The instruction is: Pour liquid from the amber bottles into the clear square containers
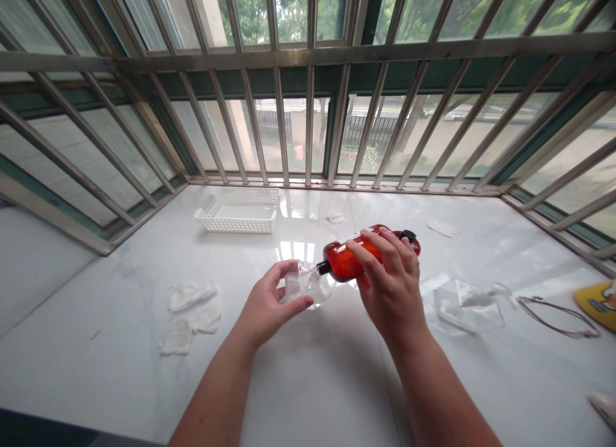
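Left hand (pixel 269 303): fingers curled narrowly around clear plastic bottle (pixel 301 283), which is tilted. Right hand (pixel 392 286): fingers wrapped around amber bottle (pixel 356 254), tipped downward, its black nozzle (pixel 323 267) at the clear bottle's neck. Both hands above white marble counter (pixel 308 383). White cloths (pixel 190 315) left of hands; white basket (pixel 235 211) farther; window bars (pixel 308 52) beyond.

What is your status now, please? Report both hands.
Left hand holding clear plastic container. Right hand tilting amber bottle, black tip at container's mouth. Clear plastic sheet lying off to right.
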`<state>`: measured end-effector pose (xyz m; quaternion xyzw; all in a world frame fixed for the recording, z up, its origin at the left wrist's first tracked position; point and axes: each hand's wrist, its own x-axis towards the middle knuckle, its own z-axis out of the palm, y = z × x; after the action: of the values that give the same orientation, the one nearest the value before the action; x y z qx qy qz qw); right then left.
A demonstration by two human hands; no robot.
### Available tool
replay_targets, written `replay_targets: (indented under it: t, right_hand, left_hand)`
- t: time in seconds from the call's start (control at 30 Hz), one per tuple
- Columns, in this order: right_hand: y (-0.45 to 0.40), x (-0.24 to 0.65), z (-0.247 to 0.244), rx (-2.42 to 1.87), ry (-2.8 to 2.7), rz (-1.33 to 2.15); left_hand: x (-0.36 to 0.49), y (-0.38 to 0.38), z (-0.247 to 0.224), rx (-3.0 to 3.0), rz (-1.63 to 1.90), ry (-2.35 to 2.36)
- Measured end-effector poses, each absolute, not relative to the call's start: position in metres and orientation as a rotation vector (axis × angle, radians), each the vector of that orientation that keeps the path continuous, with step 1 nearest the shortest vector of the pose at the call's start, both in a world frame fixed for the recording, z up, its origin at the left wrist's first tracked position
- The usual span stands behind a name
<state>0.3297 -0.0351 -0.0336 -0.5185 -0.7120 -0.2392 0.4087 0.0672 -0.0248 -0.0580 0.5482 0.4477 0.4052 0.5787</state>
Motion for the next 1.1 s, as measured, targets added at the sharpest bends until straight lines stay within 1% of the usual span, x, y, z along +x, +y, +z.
replay_targets:
  t: [1.1]
  right_hand:
    - [-0.034,0.3325,-0.0375,-1.326,-1.801,-0.62]
  left_hand:
    - [0.0672,-0.0231,-0.0565,1.32,0.918,1.115]
